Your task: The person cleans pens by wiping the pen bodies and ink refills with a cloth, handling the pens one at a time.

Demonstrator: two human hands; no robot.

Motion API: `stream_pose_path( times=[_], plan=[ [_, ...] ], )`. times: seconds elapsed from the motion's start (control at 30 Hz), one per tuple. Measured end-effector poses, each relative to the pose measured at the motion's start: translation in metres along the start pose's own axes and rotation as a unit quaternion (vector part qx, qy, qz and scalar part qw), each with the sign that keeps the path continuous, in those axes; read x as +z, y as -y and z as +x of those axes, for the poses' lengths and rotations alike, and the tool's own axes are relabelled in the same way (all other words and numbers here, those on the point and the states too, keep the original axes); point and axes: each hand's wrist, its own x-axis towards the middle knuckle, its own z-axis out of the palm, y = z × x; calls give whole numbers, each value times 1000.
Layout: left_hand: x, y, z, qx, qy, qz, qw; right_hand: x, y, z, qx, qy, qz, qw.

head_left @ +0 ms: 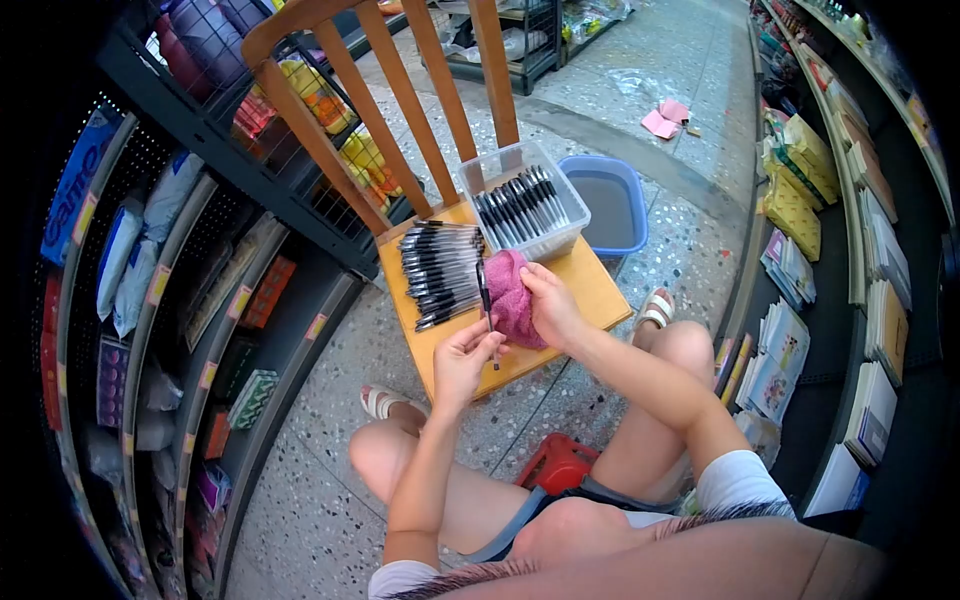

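Note:
Between its pinched fingers my left hand (468, 358) holds a black pen (486, 300), roughly upright over the chair seat. My right hand (550, 305) is closed on a pink cloth (512, 298), which lies right beside the pen. Whether the cloth touches the pen I cannot tell. A row of several black-and-clear pens (438, 270) lies on the yellow wooden seat (590, 300), left of my hands. Behind my right hand, a clear plastic box (555, 236) holds several more pens standing at a slant.
A blue basin (610, 205) of greyish water is on the floor behind the chair. The slatted chair back (385, 100) rises at the far side. Stocked shelves (215, 330) stand left, others with books (870, 320) right. A red stool (562, 465) shows between my legs.

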Motion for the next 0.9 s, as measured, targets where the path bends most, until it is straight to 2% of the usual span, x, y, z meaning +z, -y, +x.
stream_pose_path(
  times=[0.1, 0.17, 0.2, 0.3, 0.43, 0.63, 0.73, 0.9],
  plan=[
    [-8, 1, 0, 14, -15, -6, 1000, 2, 6, -7, 62, 113, 3, 992],
    [-4, 4, 1, 16, -22, 14, 1000, 0, 3, -10, 84, 151, 31, 984],
    [-2, 5, 2, 11, -28, 11, 999, 0, 0, -9, 85, 122, 49, 988],
    [3, 3, -2, 25, -28, 68, 997, 2, -1, -10, 49, 115, -16, 992],
    [4, 5, -2, 35, -34, 109, 993, -8, -12, -1, 73, 67, -75, 992],
    [1, 7, -3, 51, -56, 110, 991, -6, -24, -8, 32, 83, -121, 989],
    [-4, 7, -4, 42, -50, 124, 990, -6, -24, -15, 44, 124, -170, 977],
    [-5, 11, -2, 40, -74, 70, 994, 0, -28, -20, -9, 136, -214, 967]
  ],
)
